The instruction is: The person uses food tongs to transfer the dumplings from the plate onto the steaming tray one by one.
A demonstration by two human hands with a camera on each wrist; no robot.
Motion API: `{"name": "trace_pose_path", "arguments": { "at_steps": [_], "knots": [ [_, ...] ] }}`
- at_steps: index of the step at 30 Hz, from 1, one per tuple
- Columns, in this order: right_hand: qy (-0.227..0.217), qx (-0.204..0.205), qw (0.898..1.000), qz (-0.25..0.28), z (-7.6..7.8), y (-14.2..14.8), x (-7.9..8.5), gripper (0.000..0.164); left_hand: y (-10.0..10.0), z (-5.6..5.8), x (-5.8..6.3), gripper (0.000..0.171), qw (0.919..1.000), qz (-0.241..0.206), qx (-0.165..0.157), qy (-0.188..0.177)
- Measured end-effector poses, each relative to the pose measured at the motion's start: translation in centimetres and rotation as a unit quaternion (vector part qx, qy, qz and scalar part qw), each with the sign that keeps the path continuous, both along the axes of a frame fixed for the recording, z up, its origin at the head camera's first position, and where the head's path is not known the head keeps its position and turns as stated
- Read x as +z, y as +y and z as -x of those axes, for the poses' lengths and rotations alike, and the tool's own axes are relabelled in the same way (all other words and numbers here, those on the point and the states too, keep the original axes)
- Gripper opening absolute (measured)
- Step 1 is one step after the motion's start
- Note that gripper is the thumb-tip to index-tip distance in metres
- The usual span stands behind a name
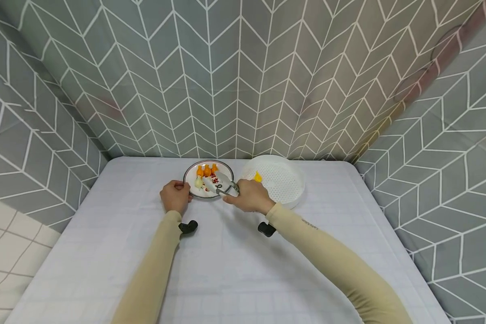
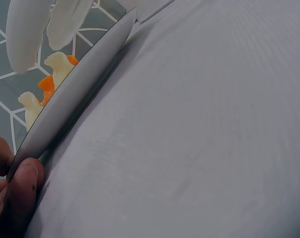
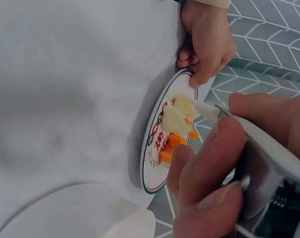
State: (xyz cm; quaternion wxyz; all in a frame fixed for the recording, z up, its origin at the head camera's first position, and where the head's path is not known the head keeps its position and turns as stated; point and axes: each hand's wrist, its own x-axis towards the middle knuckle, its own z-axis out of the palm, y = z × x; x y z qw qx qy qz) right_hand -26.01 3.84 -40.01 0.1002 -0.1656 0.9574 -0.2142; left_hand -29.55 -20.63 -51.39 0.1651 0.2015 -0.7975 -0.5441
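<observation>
My left hand [image 1: 175, 196] pinches the left rim of a round plate [image 1: 189, 190] between thumb and fingers; the plate has a dark-edged rim and a printed red pattern. Several small orange pieces [image 1: 207, 170] with knobbed tops stand along its far side. Pale cream pieces [image 3: 174, 120] sit beside them. In my right hand [image 1: 252, 196] is a pair of tongs [image 1: 222, 192] with broad white tips, held over the plate. The white tips [image 2: 27, 34] hang above the plate in the left wrist view, spread apart. In the right wrist view, one tip overlaps a cream piece.
Right of the plate stands a round white perforated basket [image 1: 285, 182], with a yellow piece [image 1: 258, 177] at its left side. A white cloth [image 1: 227, 270] covers the table. Grey patterned curtains [image 1: 235, 90] rise behind and at both sides.
</observation>
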Motion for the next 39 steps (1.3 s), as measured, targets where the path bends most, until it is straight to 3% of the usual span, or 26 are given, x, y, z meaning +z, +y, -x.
{"name": "trace_pose_path", "arguments": {
  "at_steps": [10, 39],
  "knots": [
    [0.029, 0.016, 0.998, -0.047, -0.1, -0.9, -0.9, 0.044, 0.0, 0.2, -0.4, 0.021, 1.0000, 0.002, 0.004, 0.001],
    [0.032, 0.035, 0.995, -0.082, 1.3, -1.3, -1.3, 0.038, -0.1, 0.4, -0.6, 0.022, 1.0000, 0.003, 0.000, 0.007]
  ]
}}
